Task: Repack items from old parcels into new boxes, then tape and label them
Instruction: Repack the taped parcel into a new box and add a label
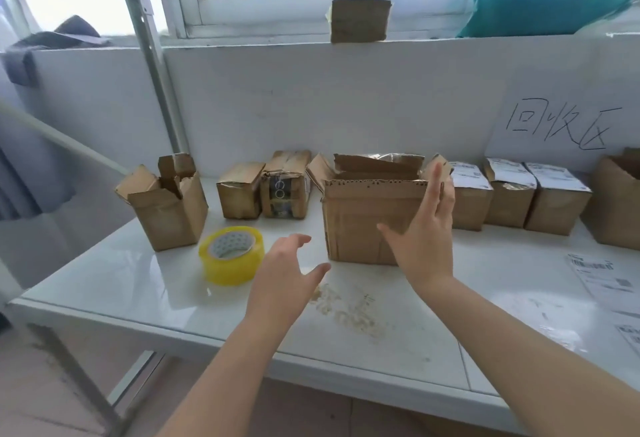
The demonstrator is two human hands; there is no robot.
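Hovering: two hands (280,274) (426,235), one tape (231,254), perhaps nine boxes (367,218).

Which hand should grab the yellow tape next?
Probably the left hand. It hovers open right beside the yellow tape roll, nothing between them. The right hand is open too, but it is up in front of the big open box, farther from the tape.
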